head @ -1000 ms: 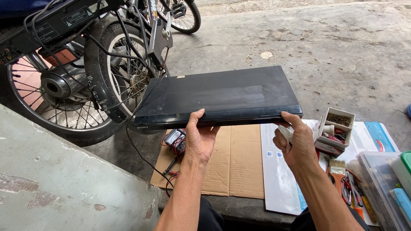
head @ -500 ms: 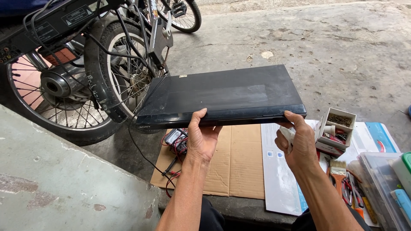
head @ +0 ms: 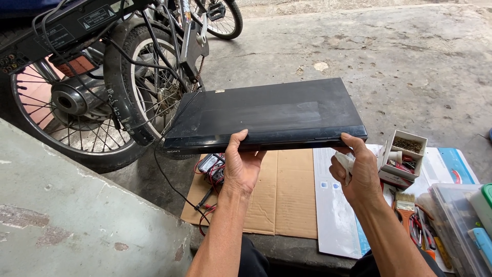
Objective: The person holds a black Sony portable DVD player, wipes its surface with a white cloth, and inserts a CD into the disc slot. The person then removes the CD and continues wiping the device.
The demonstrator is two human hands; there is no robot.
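Note:
A flat black disc player [head: 266, 115] is held level above the ground, its dusty top facing up. My left hand [head: 242, 166] grips its front edge near the middle, thumb on top. At the front right corner my right hand [head: 359, 172] holds the same edge and also has a small white cloth or tissue [head: 344, 161] bunched in its palm. A thin black cable [head: 169, 184] hangs from the player's left side down toward the ground.
Flattened cardboard [head: 277, 200] and a white sheet [head: 333, 215] lie below. A multimeter with red leads [head: 212, 169] sits on the cardboard. At right are a small parts box [head: 405, 156], a paintbrush [head: 406, 208] and a clear bin [head: 461, 225]. Bicycle wheels [head: 102, 113] stand at left.
The player has shifted slightly to the right and down in my hands. Both grips are unchanged.

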